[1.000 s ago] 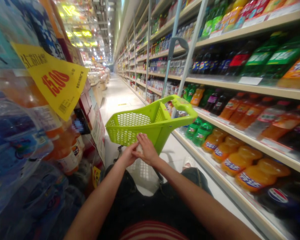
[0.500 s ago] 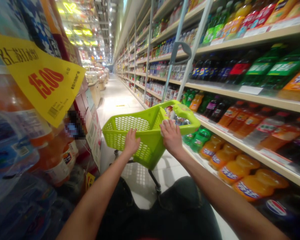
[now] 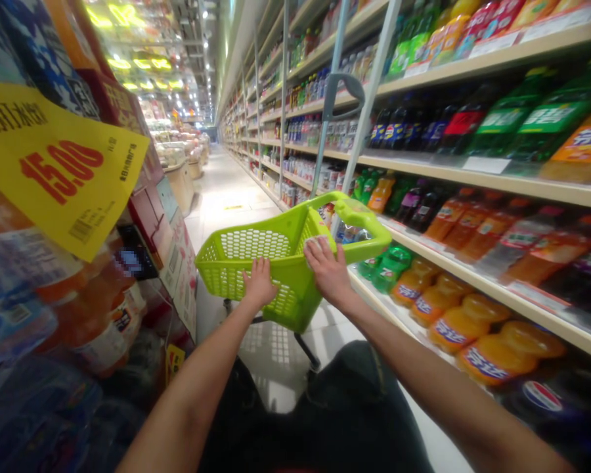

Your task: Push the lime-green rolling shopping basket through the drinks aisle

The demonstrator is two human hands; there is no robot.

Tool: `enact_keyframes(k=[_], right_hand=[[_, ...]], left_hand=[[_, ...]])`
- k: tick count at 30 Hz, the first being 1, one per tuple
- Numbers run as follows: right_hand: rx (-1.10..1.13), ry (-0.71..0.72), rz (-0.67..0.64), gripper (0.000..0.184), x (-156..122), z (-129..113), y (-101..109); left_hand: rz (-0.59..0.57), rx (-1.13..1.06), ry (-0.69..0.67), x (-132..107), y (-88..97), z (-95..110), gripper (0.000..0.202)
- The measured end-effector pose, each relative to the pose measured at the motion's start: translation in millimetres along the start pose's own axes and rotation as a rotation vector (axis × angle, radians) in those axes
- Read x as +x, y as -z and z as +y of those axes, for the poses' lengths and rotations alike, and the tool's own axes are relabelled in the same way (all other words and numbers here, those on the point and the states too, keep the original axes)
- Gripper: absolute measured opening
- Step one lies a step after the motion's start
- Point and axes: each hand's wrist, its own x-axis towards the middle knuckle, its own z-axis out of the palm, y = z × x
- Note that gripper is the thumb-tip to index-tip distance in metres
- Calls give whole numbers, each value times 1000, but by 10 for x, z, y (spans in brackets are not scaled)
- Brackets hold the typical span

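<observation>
A bright green plastic shopping cart (image 3: 295,299) with perforated basket walls stands in front of my knees, turned sideways. My left hand (image 3: 260,284) grips its near rim, fingers hooked over the edge and thumb pointing right. Farther right, my right hand (image 3: 328,266) presses a white cloth (image 3: 309,246) onto the rim near the cart's handle (image 3: 374,243). Most of the cloth is hidden beneath my fingers, so I cannot tell whether it is fabric or paper.
Shelves (image 3: 536,171) of soft drink bottles run along the right, with orange bottles (image 3: 487,351) on the lowest level. At left hangs a yellow price sign (image 3: 64,164) before stacked bottles. A grey handle (image 3: 342,98) on a pole stands by the shelves. A tiled aisle (image 3: 226,177) stretches ahead.
My right hand has slid slightly left along the rim with the white cloth. My left hand keeps its place on the cart. The whole view has shifted a little.
</observation>
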Motion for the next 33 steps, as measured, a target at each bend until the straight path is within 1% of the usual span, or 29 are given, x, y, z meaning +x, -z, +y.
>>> enact_keyframes(k=[2,4,6,8,10,11,13,16,18,20,23,26,28,29,31,33], right_hand=[[-18,-90,22,44,-45,83,46],[-12,-136,11,43,-65,60,29],[18,-106,-38,42,-64,-58,-43],[53,-32,-98,42,-56,-202,-132],[77,27,-130,43,-59,-278,-193],[82,41,-130,43,-69,-269,-204],[74,27,-104,44,-103,-159,-182],[27,-73,-49,44,-157,87,-97],[-4,-136,-45,43,-171,157,-62],[-7,-130,-85,42,-165,102,-62],[15,-44,-154,41,-132,-101,-101],[-3,-38,-152,43,-87,-203,-128],[-36,-36,-150,48,-53,-166,-137],[-54,-27,-155,48,-34,-127,-141],[-83,-5,-171,42,3,-32,-150],[-87,34,-193,39,31,66,-155]], left_hand=[[-2,-11,-8,-25,-19,67,80],[0,-13,-28,-54,-42,139,80],[5,-6,-57,-83,-61,207,79],[6,12,-79,-113,-76,260,78],[10,35,-82,-148,-88,285,77],[15,43,-72,-168,-95,285,76],[30,51,-34,-212,-107,265,74],[33,56,17,-273,-121,209,73],[13,60,17,-297,-125,176,75],[-17,67,-2,-310,-120,156,76],[-53,91,-38,-324,-92,138,76],[-77,120,-68,-338,-42,135,74],[-87,130,-81,-336,-2,146,74],[-90,129,-86,-327,19,155,75],[-83,115,-87,-294,54,171,74],[-53,91,-60,-250,74,168,72]])
